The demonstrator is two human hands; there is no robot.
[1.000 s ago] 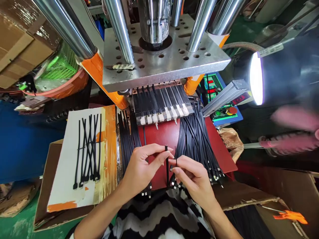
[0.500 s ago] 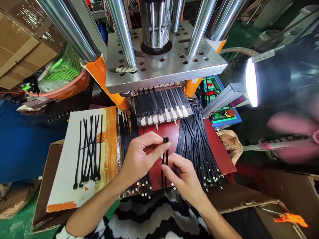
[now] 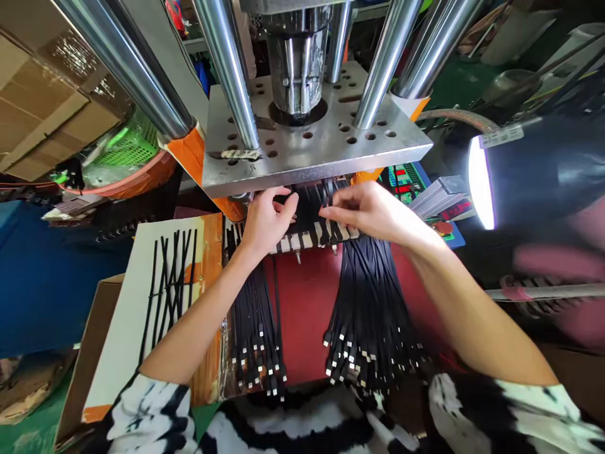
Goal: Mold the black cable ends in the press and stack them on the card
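Both of my hands are at the slotted fixture (image 3: 295, 242) under the press plate. My right hand (image 3: 366, 205) is closed in a pinch over its right part, on thin black cables (image 3: 328, 192) blurred by motion. Dark cable ends lie across the pale blocks just below those fingers. Over the left part, my left hand (image 3: 270, 217) has its fingers curled and thumb near the index finger; what they hold, if anything, is hidden. A large bundle of black cables (image 3: 373, 296) with metal-tipped plugs hangs right of the fixture, and a smaller bundle (image 3: 258, 315) lies left.
The thick steel plate (image 3: 316, 167) hangs close above my hands, between steel columns (image 3: 227, 69). A white board (image 3: 127, 302) with several black cables lies left. A lit lamp (image 3: 481, 183) and a control panel (image 3: 404, 180) stand right, near a blurred pink fan (image 3: 553, 261).
Both hands have moved forward from the red table to the fixture and spread apart. The few black cables pinched between them are now at the fixture with my right hand. The view has shifted slightly.
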